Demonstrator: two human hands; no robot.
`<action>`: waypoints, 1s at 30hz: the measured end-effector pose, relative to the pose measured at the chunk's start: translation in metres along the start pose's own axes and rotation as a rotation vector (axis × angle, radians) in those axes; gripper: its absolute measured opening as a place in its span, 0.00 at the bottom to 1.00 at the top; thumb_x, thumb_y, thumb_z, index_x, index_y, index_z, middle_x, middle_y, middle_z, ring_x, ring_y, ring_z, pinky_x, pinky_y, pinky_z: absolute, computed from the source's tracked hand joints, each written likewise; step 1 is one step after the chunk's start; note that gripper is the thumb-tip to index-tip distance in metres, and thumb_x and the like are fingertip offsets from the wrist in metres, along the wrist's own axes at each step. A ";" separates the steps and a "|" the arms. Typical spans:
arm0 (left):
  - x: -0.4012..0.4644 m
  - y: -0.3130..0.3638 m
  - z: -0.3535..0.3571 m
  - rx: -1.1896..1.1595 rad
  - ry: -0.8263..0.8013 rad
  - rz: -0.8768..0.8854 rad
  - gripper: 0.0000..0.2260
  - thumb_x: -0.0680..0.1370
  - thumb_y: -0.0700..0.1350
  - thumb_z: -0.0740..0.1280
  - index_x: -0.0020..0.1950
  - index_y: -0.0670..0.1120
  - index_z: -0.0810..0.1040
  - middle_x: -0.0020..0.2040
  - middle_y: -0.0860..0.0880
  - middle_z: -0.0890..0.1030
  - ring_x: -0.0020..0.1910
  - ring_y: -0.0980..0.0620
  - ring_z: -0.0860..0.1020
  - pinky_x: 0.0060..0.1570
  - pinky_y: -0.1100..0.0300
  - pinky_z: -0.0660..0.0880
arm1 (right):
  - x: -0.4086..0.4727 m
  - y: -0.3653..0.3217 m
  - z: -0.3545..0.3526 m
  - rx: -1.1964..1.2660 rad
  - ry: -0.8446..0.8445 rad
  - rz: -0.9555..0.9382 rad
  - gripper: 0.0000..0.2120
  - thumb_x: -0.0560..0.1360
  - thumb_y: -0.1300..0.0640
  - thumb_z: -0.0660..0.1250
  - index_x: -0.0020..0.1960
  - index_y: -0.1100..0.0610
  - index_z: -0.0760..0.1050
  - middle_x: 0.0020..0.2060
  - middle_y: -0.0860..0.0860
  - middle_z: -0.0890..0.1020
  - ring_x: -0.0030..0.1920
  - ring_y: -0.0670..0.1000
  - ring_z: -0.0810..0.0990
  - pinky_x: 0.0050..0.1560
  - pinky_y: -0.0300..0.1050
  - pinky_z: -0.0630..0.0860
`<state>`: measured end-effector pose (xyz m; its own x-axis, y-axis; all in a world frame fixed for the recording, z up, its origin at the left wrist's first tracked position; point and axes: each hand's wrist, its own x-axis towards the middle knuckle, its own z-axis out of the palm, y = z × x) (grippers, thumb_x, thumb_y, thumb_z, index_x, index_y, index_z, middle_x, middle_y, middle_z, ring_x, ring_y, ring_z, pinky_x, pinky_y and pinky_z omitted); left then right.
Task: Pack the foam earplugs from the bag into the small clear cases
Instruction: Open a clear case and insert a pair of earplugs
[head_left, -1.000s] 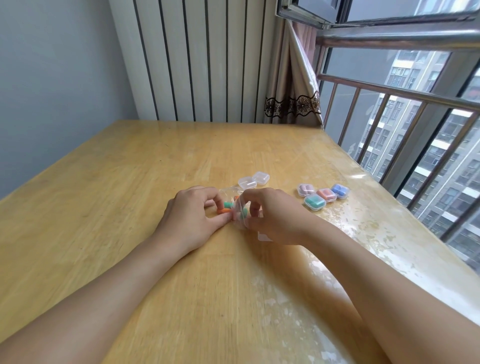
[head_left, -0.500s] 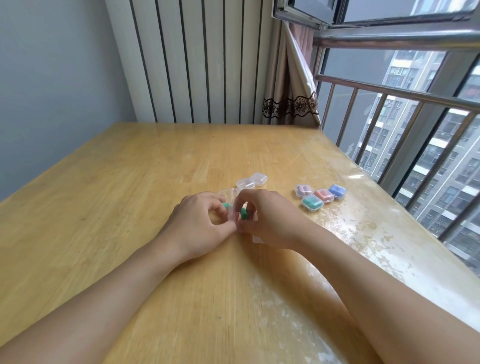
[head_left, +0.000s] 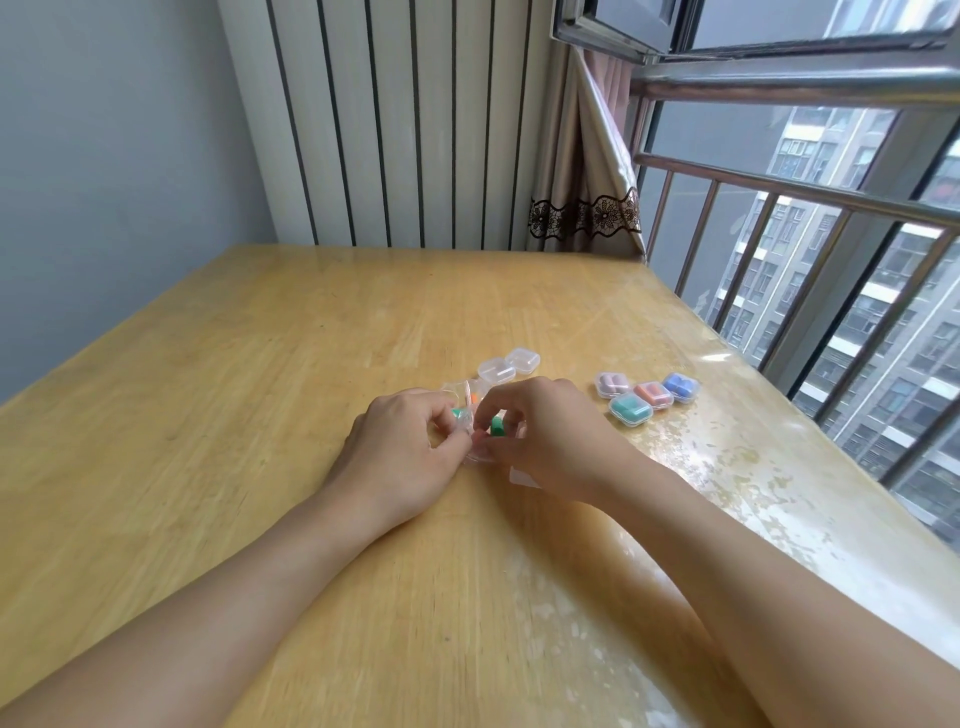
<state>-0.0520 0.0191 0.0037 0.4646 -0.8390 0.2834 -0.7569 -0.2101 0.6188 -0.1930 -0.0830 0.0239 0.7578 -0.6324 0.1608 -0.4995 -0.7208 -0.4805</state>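
Note:
A small clear plastic bag (head_left: 470, 410) with green and orange foam earplugs lies on the wooden table (head_left: 260, 364) between my hands. My left hand (head_left: 400, 447) pinches the bag's left side, where a green earplug (head_left: 458, 414) shows. My right hand (head_left: 545, 436) pinches another green earplug (head_left: 497, 426) at the bag's mouth. Two empty clear cases (head_left: 508, 366) sit just behind the bag. Several filled, closed cases (head_left: 647, 396) with lilac, orange, blue and teal earplugs are grouped to the right.
The table's right edge runs along a window with a metal railing (head_left: 800, 187). A striped wall panel and a curtain (head_left: 587, 208) stand behind the table's far edge. A white label or flap (head_left: 522, 477) peeks out under my right hand.
Both hands have stayed together at the bag. The right fingers now pinch a green earplug at the bag's opening; the orange earplug seen earlier is mostly hidden.

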 end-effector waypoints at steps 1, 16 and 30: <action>0.000 0.000 0.000 0.003 0.006 -0.006 0.10 0.74 0.51 0.69 0.35 0.49 0.79 0.52 0.57 0.84 0.55 0.52 0.80 0.54 0.58 0.74 | -0.001 0.000 -0.001 0.014 0.006 -0.002 0.07 0.73 0.45 0.75 0.48 0.47 0.82 0.38 0.47 0.83 0.39 0.48 0.81 0.42 0.46 0.77; -0.001 -0.002 -0.006 0.025 0.015 0.013 0.12 0.74 0.54 0.71 0.36 0.49 0.77 0.51 0.54 0.83 0.54 0.52 0.80 0.51 0.54 0.76 | -0.008 -0.003 -0.006 0.105 0.068 -0.056 0.06 0.77 0.54 0.73 0.51 0.43 0.84 0.42 0.48 0.84 0.45 0.47 0.82 0.50 0.53 0.81; -0.002 -0.001 -0.006 0.041 0.057 -0.006 0.13 0.73 0.56 0.72 0.35 0.49 0.77 0.50 0.55 0.82 0.51 0.52 0.80 0.51 0.53 0.76 | -0.010 -0.003 -0.009 0.099 0.014 -0.070 0.23 0.77 0.56 0.72 0.70 0.42 0.74 0.50 0.47 0.84 0.45 0.40 0.78 0.42 0.30 0.72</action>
<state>-0.0498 0.0239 0.0068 0.4936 -0.8081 0.3216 -0.7717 -0.2364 0.5904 -0.2029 -0.0774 0.0317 0.7834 -0.5855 0.2084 -0.4009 -0.7323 -0.5505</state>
